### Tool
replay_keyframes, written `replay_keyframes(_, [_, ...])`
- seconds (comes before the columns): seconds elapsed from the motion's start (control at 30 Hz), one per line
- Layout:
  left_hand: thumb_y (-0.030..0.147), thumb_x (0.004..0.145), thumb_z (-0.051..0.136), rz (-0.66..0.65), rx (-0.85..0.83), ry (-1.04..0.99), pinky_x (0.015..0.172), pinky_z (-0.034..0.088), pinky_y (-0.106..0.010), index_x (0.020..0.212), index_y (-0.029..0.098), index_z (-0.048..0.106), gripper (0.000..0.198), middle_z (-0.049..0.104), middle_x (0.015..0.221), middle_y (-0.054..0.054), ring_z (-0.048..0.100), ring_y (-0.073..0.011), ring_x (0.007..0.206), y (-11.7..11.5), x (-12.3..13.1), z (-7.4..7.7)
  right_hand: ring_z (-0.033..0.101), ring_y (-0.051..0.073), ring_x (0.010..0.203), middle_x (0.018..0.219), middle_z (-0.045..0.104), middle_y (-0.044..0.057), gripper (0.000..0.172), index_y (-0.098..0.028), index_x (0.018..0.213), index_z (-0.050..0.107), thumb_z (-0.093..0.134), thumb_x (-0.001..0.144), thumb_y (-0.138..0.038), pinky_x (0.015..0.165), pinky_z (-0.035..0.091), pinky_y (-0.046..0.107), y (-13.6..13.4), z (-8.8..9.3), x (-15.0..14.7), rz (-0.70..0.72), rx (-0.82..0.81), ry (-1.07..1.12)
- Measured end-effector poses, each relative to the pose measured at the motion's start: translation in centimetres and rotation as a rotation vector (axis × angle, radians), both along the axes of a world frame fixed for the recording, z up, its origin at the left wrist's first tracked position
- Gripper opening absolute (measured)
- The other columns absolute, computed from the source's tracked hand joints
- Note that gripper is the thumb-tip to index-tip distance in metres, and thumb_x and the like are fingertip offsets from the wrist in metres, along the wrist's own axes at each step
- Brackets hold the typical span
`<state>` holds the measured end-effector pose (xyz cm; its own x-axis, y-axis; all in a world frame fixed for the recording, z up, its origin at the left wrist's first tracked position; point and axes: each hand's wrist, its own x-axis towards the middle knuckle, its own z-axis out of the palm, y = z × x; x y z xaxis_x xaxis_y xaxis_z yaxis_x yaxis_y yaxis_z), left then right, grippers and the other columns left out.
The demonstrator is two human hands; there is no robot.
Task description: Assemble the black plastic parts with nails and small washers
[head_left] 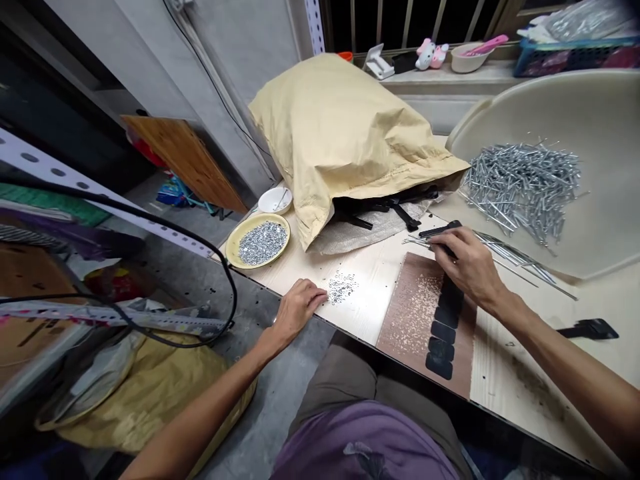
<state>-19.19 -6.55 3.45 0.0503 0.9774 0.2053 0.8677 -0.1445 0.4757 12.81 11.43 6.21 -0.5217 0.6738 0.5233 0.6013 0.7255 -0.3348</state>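
Observation:
At the table's near edge, my left hand (299, 305) has its fingertips pinched together beside a small heap of tiny metal nuts (343, 287). Anything between those fingertips is too small to make out. My right hand (465, 261) is closed on a black plastic part (441, 230), above the top of a brown board (395, 320). Several black rounded pads (443, 333) lie in a column on that board. Long thin metal rods (525, 260) rest on the table just right of my right hand.
A yellow dish of small nuts (263, 243) and a white bowl (275, 200) stand at the left corner. Behind, a big paper sack (350, 127) holds black parts. A large pale basin (610, 153) contains metal rods (525, 180). Another black part (590, 329) lies at right.

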Motion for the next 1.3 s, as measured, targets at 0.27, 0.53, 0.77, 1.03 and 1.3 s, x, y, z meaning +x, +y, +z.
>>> replay_keyframes(0.27, [0.029, 0.089, 0.051, 0.021, -0.026, 0.029, 0.070, 0.045, -0.028, 0.094, 0.018, 0.067, 0.021, 0.059, 0.082, -0.006, 0.055, -0.0170, 0.080, -0.6, 1.0, -0.8, 0.060, 0.017, 0.085, 0.095, 0.059, 0.007, 0.021, -0.020, 0.102, 0.065, 0.050, 0.088, -0.024, 0.075, 0.052, 0.033, -6.1, 0.3, -1.6, 0.036, -0.136, 0.113])
replay_keyframes(0.53, [0.032, 0.083, 0.058, 0.196, -0.045, -0.369, 0.072, 0.043, -0.029, 0.084, 0.018, 0.069, 0.017, 0.062, 0.081, -0.006, 0.056, -0.0176, 0.079, -0.4, 2.5, 0.7, 0.058, 0.015, 0.078, 0.088, 0.059, 0.006, 0.021, -0.017, 0.104, 0.064, 0.048, 0.091, -0.022, 0.069, 0.052, 0.029, -10.3, 0.3, -3.9, 0.136, -0.271, 0.147])
replay_keyframes(0.77, [0.031, 0.062, 0.079, 0.281, -0.510, -1.568, 0.050, 0.040, -0.017, 0.078, 0.010, 0.066, 0.029, 0.057, 0.066, 0.000, 0.049, -0.0044, 0.052, 2.6, 7.3, 3.0, 0.058, 0.014, 0.079, 0.090, 0.059, 0.006, 0.024, -0.019, 0.106, 0.065, 0.046, 0.092, -0.024, 0.069, 0.050, 0.026, -12.1, 1.7, -4.6, 0.089, -0.204, 0.094])
replay_keyframes(1.03, [0.022, 0.064, 0.079, 0.214, -0.525, -1.704, 0.057, 0.049, -0.018, 0.081, 0.009, 0.067, 0.025, 0.063, 0.068, -0.002, 0.055, -0.0058, 0.056, 4.0, 11.3, 3.1, 0.058, 0.015, 0.080, 0.089, 0.062, 0.005, 0.023, -0.019, 0.103, 0.066, 0.045, 0.093, -0.024, 0.071, 0.046, 0.026, -11.7, 2.4, -2.6, -0.002, -0.096, 0.014])
replay_keyframes(1.3, [0.025, 0.062, 0.080, 0.238, -0.497, -1.685, 0.058, 0.049, -0.018, 0.079, 0.010, 0.068, 0.026, 0.064, 0.068, -0.001, 0.055, -0.0052, 0.056, 4.4, 12.1, 3.4, 0.058, 0.016, 0.082, 0.090, 0.065, 0.004, 0.025, -0.021, 0.101, 0.066, 0.043, 0.094, -0.026, 0.069, 0.044, 0.027, -11.8, 2.6, -1.8, -0.058, -0.043, -0.052])
